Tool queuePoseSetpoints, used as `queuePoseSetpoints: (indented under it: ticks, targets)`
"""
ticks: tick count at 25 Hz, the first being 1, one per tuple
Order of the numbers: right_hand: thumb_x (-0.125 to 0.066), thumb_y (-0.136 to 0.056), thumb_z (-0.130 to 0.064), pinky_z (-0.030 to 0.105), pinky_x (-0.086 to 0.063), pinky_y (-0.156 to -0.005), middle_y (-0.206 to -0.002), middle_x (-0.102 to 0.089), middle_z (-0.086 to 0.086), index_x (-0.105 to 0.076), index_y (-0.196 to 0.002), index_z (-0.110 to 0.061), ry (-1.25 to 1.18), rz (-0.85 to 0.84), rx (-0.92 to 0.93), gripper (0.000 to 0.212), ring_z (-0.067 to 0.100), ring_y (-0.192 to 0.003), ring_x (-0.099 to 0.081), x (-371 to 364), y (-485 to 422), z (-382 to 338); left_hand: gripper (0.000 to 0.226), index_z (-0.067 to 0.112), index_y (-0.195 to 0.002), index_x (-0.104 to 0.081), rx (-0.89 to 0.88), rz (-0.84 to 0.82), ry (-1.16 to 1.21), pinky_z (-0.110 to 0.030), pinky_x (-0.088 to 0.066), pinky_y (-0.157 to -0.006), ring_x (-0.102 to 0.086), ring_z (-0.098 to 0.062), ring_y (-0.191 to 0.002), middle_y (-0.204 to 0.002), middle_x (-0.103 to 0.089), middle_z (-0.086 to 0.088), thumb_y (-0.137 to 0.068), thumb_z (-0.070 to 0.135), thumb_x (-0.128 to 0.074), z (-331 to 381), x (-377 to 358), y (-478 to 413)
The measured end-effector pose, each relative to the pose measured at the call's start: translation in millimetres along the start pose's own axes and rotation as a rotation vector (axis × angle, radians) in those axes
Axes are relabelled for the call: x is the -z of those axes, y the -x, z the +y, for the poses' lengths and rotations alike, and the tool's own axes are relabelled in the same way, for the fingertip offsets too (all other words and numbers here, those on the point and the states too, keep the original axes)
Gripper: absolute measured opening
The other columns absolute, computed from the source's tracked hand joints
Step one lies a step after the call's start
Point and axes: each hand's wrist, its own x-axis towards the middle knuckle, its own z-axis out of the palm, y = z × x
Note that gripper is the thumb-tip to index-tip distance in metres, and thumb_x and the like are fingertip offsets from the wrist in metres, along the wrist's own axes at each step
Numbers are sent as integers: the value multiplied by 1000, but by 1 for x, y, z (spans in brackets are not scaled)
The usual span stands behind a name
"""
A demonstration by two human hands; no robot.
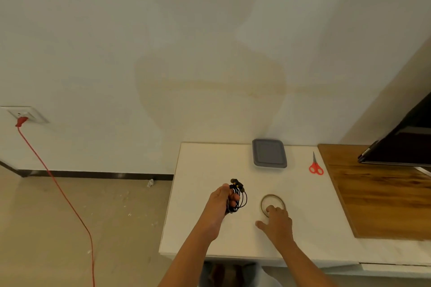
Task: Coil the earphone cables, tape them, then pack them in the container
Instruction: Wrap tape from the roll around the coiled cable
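White worktop (pixel 210 165), pale wall behind. Left hand (pixel 221 200) fingers curl around the coiled earphone cable (pixel 241 194), just left of the tape roll (pixel 272 196). Right hand (pixel 278 222) fingers, loosely spread, rest on the roll's near rim. Container (pixel 269 152) lies beyond the roll.

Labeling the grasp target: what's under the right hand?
The right hand lies over the near rim of the tape roll on the white table. The roll's far arc shows; the part beneath the fingers is covered.
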Motion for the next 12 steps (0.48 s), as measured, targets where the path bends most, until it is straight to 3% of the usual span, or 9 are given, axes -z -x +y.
queuePoseSetpoints:
  ticks: [3, 6, 8, 10, 12]
  targets:
    - [-59, -85, -42, 29, -37, -85, -102, -60, -5, -56, -104, -23, 56, 58, -24, 27, 16, -101, -53, -12, -6, -4, 36, 14, -80, -52, 25, 12, -6, -14, -43, -53, -47, -9, -58, -71, -62, 3, -105, 31, -32, -4, 3, -7]
    - [-56, -90, -27, 28, -35, -77, -81, -63, -6, -59, -88, -21, -47, 104, -19, 7, 15, -80, -60, -14, -9, -7, 35, 13, -83, -53, 41, 23, -25, -12, -41, -49, -47, -8, -58, -73, -63, 2, -105, 32, -32, -6, 6, -9]
    - [-60, -90, -19, 24, -38, -67, -71, -61, -3, -58, -79, -16, -311, 146, -20, 11, 16, -67, -58, -2, -4, -11, 37, 14, -82, -53, 41, 44, -43, -12, -41, -49, -48, -8, -58, -72, -64, 3, -104, 33, -31, -5, 7, -6]
    - [-64, -88, -13, 19, -42, -61, -70, -62, 1, -61, -77, -13, -675, 153, -48, 11, 21, -67, -58, 23, 7, -21, 40, 16, -85, -56, 36, 72, -95, -11, -40, -48, -49, -7, -59, -72, -64, 6, -105, 36, -28, 0, 6, 1]
    - [-65, -86, -10, 26, -48, -70, -78, -68, 8, -68, -82, -10, -1026, 61, -92, 5, 24, -77, -62, 58, 26, -36, 43, 20, -93, -61, 5, 88, -169, -12, -40, -53, -50, -7, -65, -75, -64, 8, -105, 38, -24, 7, 2, 11]
